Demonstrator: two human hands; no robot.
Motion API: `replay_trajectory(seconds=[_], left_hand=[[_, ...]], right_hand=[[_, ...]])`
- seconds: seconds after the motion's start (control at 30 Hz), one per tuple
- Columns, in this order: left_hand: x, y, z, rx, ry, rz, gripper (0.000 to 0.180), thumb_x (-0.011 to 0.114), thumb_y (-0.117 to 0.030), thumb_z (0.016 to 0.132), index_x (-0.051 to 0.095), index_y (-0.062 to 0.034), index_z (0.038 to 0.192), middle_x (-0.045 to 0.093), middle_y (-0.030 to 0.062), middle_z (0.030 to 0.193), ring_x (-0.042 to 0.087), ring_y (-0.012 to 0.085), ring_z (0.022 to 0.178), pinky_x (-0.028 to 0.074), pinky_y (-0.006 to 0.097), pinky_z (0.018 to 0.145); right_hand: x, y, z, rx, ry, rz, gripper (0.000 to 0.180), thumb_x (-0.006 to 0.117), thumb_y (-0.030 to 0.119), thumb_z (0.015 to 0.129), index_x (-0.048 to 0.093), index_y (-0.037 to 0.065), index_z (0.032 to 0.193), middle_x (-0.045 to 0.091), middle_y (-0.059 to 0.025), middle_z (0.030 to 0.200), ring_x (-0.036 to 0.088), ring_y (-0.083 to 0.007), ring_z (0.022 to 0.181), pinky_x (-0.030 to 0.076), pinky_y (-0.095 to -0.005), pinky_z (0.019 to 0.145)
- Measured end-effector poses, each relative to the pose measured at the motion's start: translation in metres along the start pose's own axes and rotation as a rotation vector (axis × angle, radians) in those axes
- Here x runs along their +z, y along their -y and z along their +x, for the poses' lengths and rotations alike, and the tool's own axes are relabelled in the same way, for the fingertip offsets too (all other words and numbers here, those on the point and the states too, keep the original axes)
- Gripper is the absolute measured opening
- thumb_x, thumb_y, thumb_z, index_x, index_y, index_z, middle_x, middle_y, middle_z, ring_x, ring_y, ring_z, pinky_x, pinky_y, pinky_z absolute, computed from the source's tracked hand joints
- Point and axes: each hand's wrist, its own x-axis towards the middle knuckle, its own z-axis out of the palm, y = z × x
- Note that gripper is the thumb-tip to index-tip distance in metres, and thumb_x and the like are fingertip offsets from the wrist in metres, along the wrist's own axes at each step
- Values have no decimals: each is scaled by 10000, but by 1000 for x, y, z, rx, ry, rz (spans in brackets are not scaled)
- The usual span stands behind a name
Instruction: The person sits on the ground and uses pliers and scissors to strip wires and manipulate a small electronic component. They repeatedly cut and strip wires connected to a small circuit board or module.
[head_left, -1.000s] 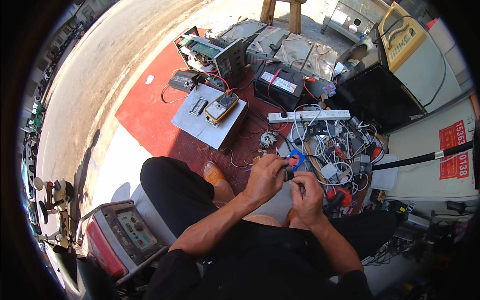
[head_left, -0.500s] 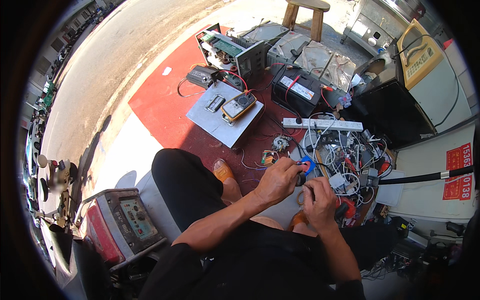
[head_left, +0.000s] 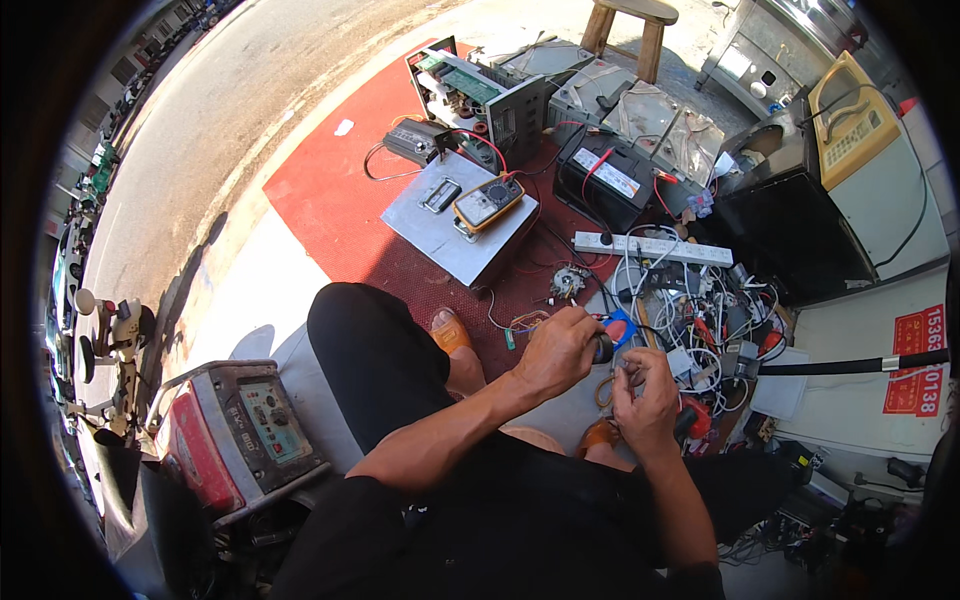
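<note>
My left hand (head_left: 555,352) is closed around a dark round object that looks like a roll of black tape (head_left: 602,348). To its right, my right hand (head_left: 645,388) has its fingertips bent together in a pinch; whatever lies between them is too small to make out. Just beyond the fingers shows a blue thing with a pinkish middle (head_left: 619,328); whether a hand touches it I cannot tell. Thin coloured wires and a small green piece (head_left: 510,339) lie beside my left hand. A yellowish ring (head_left: 603,392) is visible below the gap between both hands.
Ahead, a yellow multimeter (head_left: 488,203) rests on a silver metal box (head_left: 425,225). Beyond stand a black battery (head_left: 603,180) and an opened device (head_left: 500,105). A white power strip (head_left: 655,249) borders tangled cables (head_left: 700,310) at right. A red generator (head_left: 235,440) stands left.
The view has shifted slightly. My hands have drawn a little apart, with the dark roll still in the left. The small green and orange piece near the left hand looks different, with more wire showing.
</note>
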Motion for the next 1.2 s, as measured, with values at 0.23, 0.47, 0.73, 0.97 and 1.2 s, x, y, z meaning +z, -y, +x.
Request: replay_trajectory(seconds=[0.23, 0.47, 0.73, 0.97, 1.2], left_hand=[[0, -3, 0, 51, 28, 33, 202, 719, 19, 808, 736, 15, 1009, 682, 172, 936, 684, 379, 900, 564, 467, 775], [1, -8, -2, 39, 64, 85, 165, 704, -30, 817, 726, 2, 977, 631, 157, 892, 662, 374, 886, 553, 472, 765], [1, -12, -4, -1, 68, 58, 160, 717, -94, 890, 721, 45, 970, 660, 230, 882, 688, 439, 859, 559, 529, 753], [14, 7, -4, -222, 160, -16, 178, 667, -37, 786, 774, 28, 912, 713, 244, 891, 708, 455, 851, 575, 532, 778], [6, 19, 5, -303, 149, -72, 208, 685, -64, 783, 796, 31, 930, 740, 252, 897, 723, 444, 854, 583, 501, 816]], right_hand=[[4, -4, 3, -133, -36, -107, 400, 767, -80, 851, 586, -9, 1200, 691, -155, 993, 709, -317, 819, 579, -403, 716], [11, -4, 0, -155, -26, -301, 370, 762, -57, 849, 591, -3, 1172, 692, -153, 934, 690, -340, 702, 554, -430, 639], [23, -4, -5, -53, 24, -261, 310, 708, -84, 819, 564, -1, 1082, 625, -175, 895, 669, -396, 731, 529, -475, 631], [18, -15, -5, -56, 135, -92, 323, 720, -79, 802, 550, -4, 1066, 623, -176, 901, 662, -380, 703, 534, -452, 623], [16, -17, -2, 254, -13, 219, 377, 681, -99, 921, 574, -36, 1277, 667, -55, 973, 566, -65, 696, 492, -249, 606]])
